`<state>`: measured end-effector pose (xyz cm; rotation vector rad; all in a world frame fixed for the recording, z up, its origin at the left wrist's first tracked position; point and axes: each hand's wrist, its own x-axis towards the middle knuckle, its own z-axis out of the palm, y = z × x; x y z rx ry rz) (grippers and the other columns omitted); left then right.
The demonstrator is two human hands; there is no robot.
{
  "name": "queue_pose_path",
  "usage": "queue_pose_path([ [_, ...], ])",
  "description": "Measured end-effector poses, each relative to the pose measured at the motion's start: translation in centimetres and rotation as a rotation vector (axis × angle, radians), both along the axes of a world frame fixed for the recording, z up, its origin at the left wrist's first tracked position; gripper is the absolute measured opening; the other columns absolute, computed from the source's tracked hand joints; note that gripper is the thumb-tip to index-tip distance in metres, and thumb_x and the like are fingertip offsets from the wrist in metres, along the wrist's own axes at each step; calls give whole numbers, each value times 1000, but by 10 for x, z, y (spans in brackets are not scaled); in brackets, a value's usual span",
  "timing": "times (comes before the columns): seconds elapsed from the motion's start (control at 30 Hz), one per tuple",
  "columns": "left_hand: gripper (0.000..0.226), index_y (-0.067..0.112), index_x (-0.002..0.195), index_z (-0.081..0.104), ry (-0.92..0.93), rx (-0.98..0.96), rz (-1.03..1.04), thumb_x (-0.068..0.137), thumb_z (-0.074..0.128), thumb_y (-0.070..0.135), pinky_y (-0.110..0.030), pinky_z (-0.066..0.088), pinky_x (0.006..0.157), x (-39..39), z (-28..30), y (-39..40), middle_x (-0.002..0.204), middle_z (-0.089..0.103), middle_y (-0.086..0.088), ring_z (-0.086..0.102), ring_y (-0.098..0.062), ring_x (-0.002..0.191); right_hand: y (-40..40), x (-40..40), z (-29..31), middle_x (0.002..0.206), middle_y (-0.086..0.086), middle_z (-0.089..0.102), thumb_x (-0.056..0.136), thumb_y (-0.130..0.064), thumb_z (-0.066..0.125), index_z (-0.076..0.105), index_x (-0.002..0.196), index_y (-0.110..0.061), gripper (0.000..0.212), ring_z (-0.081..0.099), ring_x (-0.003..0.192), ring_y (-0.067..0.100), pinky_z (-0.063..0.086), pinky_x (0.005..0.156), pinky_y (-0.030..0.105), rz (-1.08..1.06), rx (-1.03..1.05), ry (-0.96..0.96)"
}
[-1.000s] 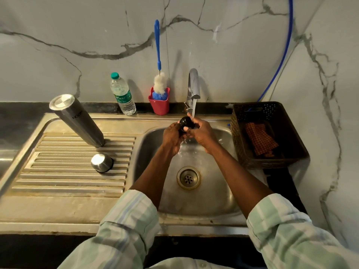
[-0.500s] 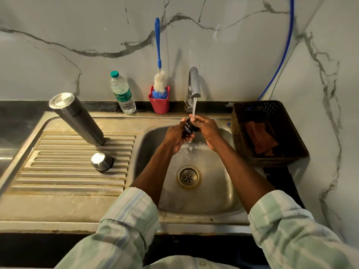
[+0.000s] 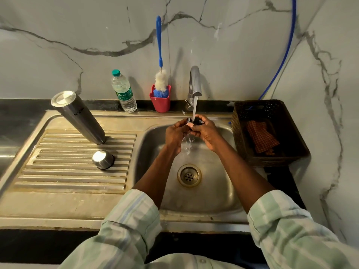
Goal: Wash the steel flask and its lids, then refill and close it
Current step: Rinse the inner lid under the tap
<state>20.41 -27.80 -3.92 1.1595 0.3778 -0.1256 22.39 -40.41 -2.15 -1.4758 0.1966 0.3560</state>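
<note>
- To the left of our fingers, well apart on the ribbed drainboard point(image 3: 77, 171), the steel flask point(image 3: 78, 117) stands upside down, and its steel lid point(image 3: 103, 159) sits dome-up just in front of it.
- Behind and left of our fingers, against the wall, stand a plastic water bottle point(image 3: 124, 92) and a red cup point(image 3: 160, 101) holding a blue-handled bottle brush point(image 3: 159, 55).
- Right of our fingers a dark basket point(image 3: 287, 152) holds a checked orange cloth point(image 3: 261, 137).
- Directly above our fingers the tap point(image 3: 194, 82) runs; its stream lands on them and splashes down toward the drain point(image 3: 189, 175) of the sink basin point(image 3: 147, 156) below.
- Nothing stands between our hands and the tap.
- Our left hand point(image 3: 174, 133) and right hand point(image 3: 206, 131) meet under the water, fingers curled closed around the small black inner lid point(image 3: 197, 121), which they share between them.
- Most of that lid is hidden by our fingertips, so only its dark upper edge shows.
</note>
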Motion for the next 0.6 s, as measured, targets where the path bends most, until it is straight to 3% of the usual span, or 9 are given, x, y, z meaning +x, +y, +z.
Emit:
queue_pose_path([
  [0.07, 15, 8, 106, 73, 24, 48, 30, 96, 62, 7, -39, 57, 94, 3, -4, 3, 102, 76, -14, 71, -31, 103, 1, -1, -2, 126, 7, 61, 86, 4, 67, 54, 135, -18, 55, 61, 113, 27, 56, 92, 42, -15, 21, 0],
  [0.17, 9, 9, 93, 73, 82, 155, 74, 94, 67, 16, -39, 59, 90, 7, -4, 5, 94, 76, -14, 72, -32, 98, 4, -6, 1, 117, 0, 66, 86, -27, 74, 54, 137, -23, 55, 68, 97, 20, 60, 81, 38, -44, -129, -66],
  [0.27, 16, 10, 85, 70, 109, 272, 112, 92, 71, 24, -38, 60, 85, 9, -1, 4, 91, 75, -14, 72, -26, 86, 8, -11, 3, 97, -2, 69, 94, -43, 62, 59, 130, -24, 41, 65, 74, 13, 56, 62, 31, -76, -200, -87],
  [0.43, 17, 3, 109, 67, 42, 151, 26, 95, 65, 14, -39, 58, 92, 6, 0, 6, 105, 71, -16, 69, -30, 103, 7, -7, -1, 116, 19, 64, 101, -16, 51, 57, 119, -9, 20, 67, 94, 27, 59, 82, 39, -89, 177, 85],
  [0.5, 20, 3, 115, 64, 10, 162, -10, 96, 62, 9, -38, 57, 92, 5, 2, 8, 110, 70, -17, 68, -31, 105, 7, -10, -2, 111, 22, 65, 104, -20, 46, 55, 114, -8, 18, 68, 88, 29, 59, 80, 40, -105, 191, 91],
  [0.6, 20, 10, 115, 65, -57, 124, -92, 96, 60, 4, -38, 58, 92, 3, 5, 10, 115, 71, -15, 70, -29, 106, 9, -12, -1, 88, 14, 70, 104, -42, 40, 57, 114, -12, 36, 69, 69, 24, 58, 67, 34, -171, 96, 80],
])
